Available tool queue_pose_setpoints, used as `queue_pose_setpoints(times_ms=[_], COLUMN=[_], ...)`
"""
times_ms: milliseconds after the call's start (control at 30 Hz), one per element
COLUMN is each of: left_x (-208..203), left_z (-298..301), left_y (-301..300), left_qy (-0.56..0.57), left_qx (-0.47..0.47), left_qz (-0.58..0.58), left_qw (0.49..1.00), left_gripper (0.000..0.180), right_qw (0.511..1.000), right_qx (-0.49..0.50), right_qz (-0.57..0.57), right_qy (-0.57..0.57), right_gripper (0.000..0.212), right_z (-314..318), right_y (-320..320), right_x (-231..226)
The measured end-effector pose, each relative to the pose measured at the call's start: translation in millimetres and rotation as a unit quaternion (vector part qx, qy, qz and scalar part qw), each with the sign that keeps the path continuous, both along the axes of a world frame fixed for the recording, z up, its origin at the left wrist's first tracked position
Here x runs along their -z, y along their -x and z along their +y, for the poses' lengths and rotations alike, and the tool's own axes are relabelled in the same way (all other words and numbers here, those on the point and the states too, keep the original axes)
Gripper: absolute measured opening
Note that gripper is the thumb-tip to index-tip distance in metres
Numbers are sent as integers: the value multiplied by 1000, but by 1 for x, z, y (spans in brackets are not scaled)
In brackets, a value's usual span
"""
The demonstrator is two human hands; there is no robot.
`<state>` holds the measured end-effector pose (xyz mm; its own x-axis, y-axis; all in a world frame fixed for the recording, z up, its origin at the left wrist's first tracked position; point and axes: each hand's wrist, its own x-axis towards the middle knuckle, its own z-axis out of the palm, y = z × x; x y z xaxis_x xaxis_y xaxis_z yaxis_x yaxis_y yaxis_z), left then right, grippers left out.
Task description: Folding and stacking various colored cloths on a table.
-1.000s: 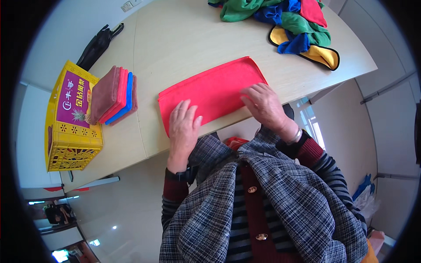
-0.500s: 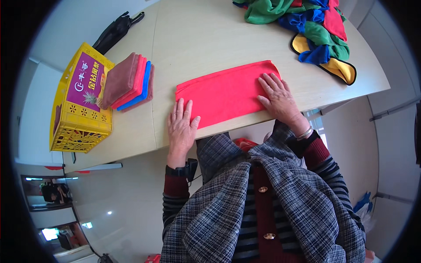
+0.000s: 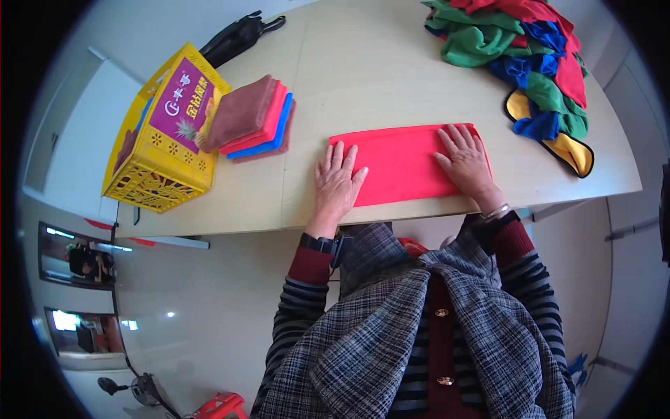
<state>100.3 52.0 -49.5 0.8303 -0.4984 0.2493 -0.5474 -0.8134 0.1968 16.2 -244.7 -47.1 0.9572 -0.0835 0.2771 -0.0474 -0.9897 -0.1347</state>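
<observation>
A folded red cloth (image 3: 401, 167) lies flat near the table's front edge, its long side running left to right. My left hand (image 3: 337, 185) rests on its left end with the fingers stretched out, holding nothing. On the right end lies my right hand (image 3: 469, 164), palm down and fingers spread, the fingertips close to the far edge. Both hands press flat on the cloth. To the left sits a stack of folded cloths (image 3: 255, 119) in brown, red and blue, leaning close to a yellow crate.
The yellow plastic crate (image 3: 160, 174) with a purple panel stands at the table's left. Behind it lies a black folded umbrella (image 3: 241, 38). A loose heap of green, blue, red and yellow cloths (image 3: 534, 63) covers the far right. A red stool (image 3: 222, 406) is on the floor.
The view has swung left, so everything on the table appears farther right. Both hands have slid slightly toward the cloth's far edge. The cloth stays folded and flat.
</observation>
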Motion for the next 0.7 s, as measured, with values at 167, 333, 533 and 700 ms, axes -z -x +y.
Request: queue_pose_setpoints(times_ms=[167,333,533,700], left_x=[-9,-17,4,-12], left_z=[7,-7,-9,19], left_y=[-1,0,-28,-27], left_qy=[63,102,197,584], left_qx=[-146,-219,-165,33], left_qz=[-12,47,104,443], left_qw=[987,969,961,680], left_gripper=[66,51,40,30], right_qw=[1000,999,999,998], right_qx=[11,15,-2,-43], right_qz=[14,52,50,19], right_qy=[12,-4,-12,-38], right_gripper=[62,62,61,61], right_z=[-8,4,16,34], right_y=[2,9,7,-3], right_x=[0,-6,-10,-18])
